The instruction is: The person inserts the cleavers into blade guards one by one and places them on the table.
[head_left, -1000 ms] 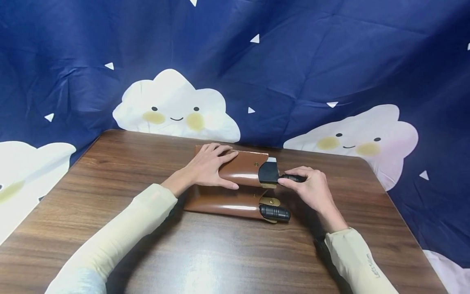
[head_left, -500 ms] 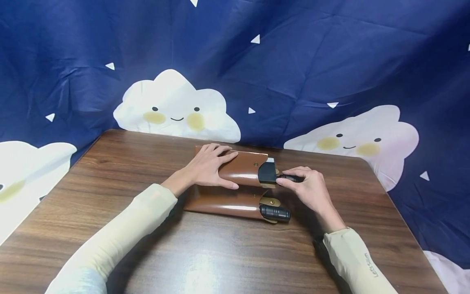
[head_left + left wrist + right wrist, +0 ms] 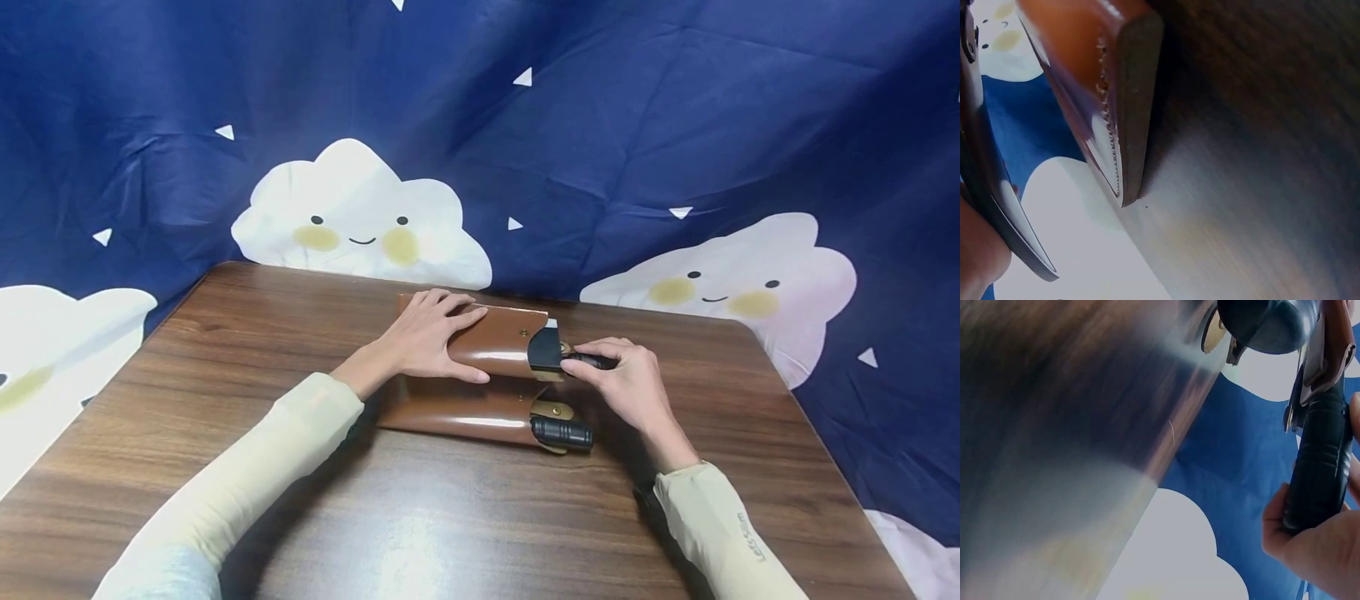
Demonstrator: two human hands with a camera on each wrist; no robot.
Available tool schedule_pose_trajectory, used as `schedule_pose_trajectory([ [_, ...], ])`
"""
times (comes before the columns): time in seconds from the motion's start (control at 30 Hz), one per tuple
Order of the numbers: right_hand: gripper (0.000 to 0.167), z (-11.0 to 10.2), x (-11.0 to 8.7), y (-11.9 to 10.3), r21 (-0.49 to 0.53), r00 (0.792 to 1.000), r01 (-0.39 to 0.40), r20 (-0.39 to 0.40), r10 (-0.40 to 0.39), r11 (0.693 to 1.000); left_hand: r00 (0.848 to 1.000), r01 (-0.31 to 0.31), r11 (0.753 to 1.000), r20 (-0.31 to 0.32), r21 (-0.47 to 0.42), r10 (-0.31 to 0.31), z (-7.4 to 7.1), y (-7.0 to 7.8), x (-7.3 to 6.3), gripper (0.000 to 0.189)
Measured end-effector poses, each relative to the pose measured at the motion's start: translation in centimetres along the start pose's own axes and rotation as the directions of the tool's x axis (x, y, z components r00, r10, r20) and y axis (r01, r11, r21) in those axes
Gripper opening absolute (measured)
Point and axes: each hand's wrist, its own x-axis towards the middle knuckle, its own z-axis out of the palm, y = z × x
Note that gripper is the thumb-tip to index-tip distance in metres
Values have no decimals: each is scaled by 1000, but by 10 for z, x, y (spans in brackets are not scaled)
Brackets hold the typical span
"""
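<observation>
In the head view, my left hand (image 3: 431, 337) grips the far brown leather sheath (image 3: 495, 342) across its width, fingers spread on top. A black blade (image 3: 546, 347) with a pale strip at its back edge shows at the sheath's mouth; the rest is inside. My right hand (image 3: 633, 379) pinches the knife's ribbed black handle (image 3: 1319, 462) between thumb and fingers. Nearer lies a second brown sheath (image 3: 457, 417), with another ribbed black handle (image 3: 562, 433) sticking out to the right. The left wrist view shows its stitched edge (image 3: 1138, 106).
A snap strap (image 3: 553, 410) stands out at the near sheath's mouth. Both sheaths are towards the back of the wooden table (image 3: 337, 517). Behind the table's far edge hangs a blue cloth (image 3: 555, 142) with white clouds.
My right hand has moved slightly left, and the knife has slid a little further into the far sheath. The left hand and the near sheath stay in place.
</observation>
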Motion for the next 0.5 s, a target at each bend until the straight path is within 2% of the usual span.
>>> schedule_pose_trajectory([
  [0.5, 27, 12, 4, -5, 23, 999, -38, -36, 38, 999, 1000, 29, 1000, 3, -11, -29, -2, -2, 2, 101],
])
